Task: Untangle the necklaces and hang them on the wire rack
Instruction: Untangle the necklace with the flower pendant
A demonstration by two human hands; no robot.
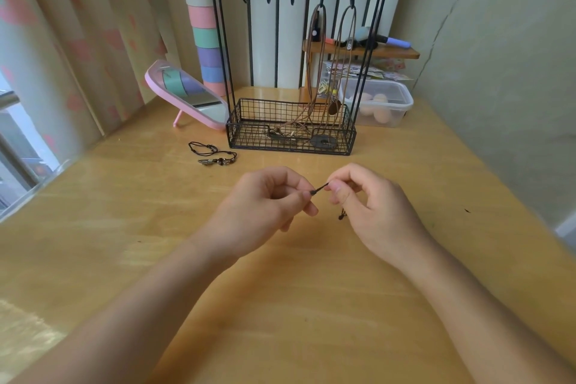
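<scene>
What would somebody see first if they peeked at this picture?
Two hands in the middle: the left hand and right hand pinch a short black cord between them above the wooden table. Behind them stands a black wire rack with two brown necklaces hanging from its hooks, and a pink mirror leans to its left.

Your wire rack [280,137] is black all over, its basket a fine square grid. The two necklaces [312,78] hung on it are brown cord. Left of the rack, the loose necklace [212,153] is black, and so is the short cord [319,189] you hold in front of it. The table [280,290] under the rack is honey-yellow wood grain. Left of the rack is a pink-framed mirror [187,93], a column [202,25] banded mint, cream, pink, lilac and blue, and a cream curtain [78,40] with pink blotches.
</scene>
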